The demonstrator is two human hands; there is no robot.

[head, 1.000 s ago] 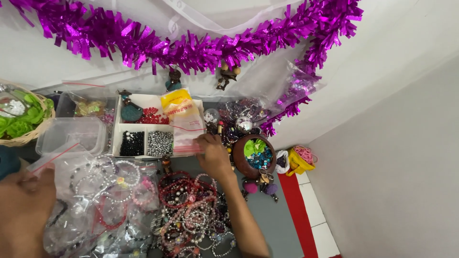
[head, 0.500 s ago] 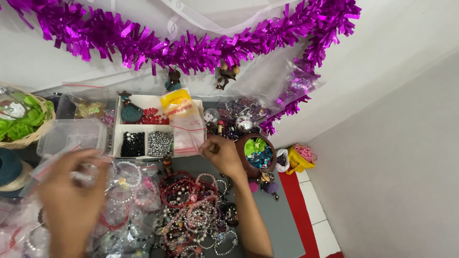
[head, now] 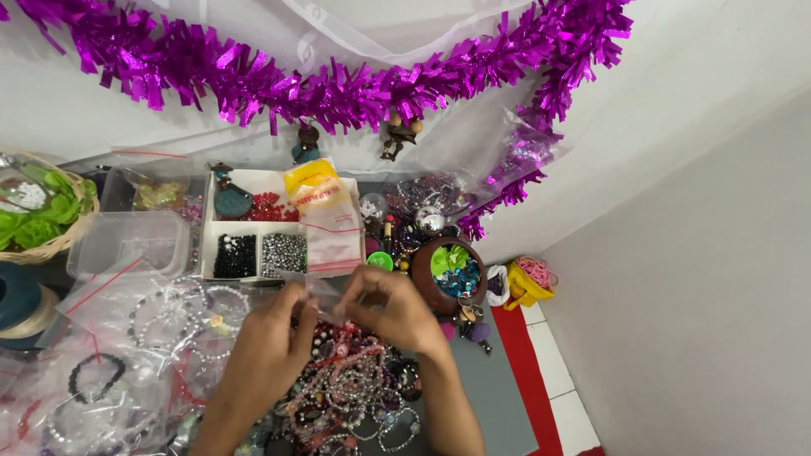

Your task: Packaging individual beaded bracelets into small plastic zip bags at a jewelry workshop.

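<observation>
Far left, a woven basket [head: 59, 245] with green contents is cut off by the frame edge; below it a dark spool [head: 17, 300] is only half visible. Clear lidded tub [head: 127, 243], contents not legible through the plastic. Clear zip bags [head: 110, 355] overlap on the surface, each holding a bead bracelet; glare hides the detail. White divided tray [head: 253, 228]: red beads, black beads, silvery beads in separate cells, one cell covered by a yellow-topped packet [head: 317, 203]. Left hand [head: 270, 346] and right hand [head: 397, 312] meet at centre over a heap of bracelets [head: 346, 397]. Between them is a small clear bag [head: 317, 291], thin, crinkled, nearly transparent, held just below the tray edge. Left fingers pinch its left end; right fingers are curled closed on its right end. What the bag contains cannot be made out. Both forearms are cut off at the bottom edge. Right of the hands, a round brown bowl [head: 439, 274] with green and blue pieces. Further right, a yellow object [head: 524, 287] with pink bands, partly hidden. Purple foil tinsel [head: 338, 84] runs along the wall above.
</observation>
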